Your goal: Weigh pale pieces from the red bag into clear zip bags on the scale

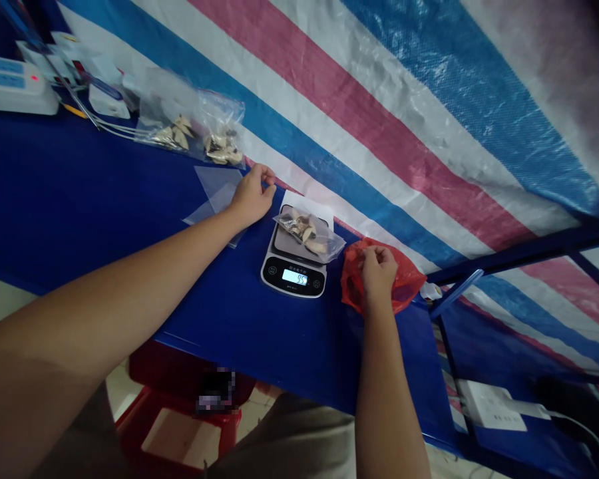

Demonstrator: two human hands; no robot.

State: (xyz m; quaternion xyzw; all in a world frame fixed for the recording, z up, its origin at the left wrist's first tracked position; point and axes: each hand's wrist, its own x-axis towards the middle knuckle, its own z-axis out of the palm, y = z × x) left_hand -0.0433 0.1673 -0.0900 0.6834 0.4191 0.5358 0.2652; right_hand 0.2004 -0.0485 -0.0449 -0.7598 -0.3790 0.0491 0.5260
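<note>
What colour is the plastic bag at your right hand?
The plastic bag is red, shown best in the head view.

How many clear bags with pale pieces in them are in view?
3: the first bag lies on the scale; the second bag and third bag sit side by side beyond the left hand, near the striped sheet. More may be hidden behind these.

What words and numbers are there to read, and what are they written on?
"95": on the lit display of the scale; I can't tell if there's a dot between the digits.
Too small to read: the tiny writing above and below that display, and the marks on the round buttons.
Too blurred to read: anything on the white box at the upper left.
</note>
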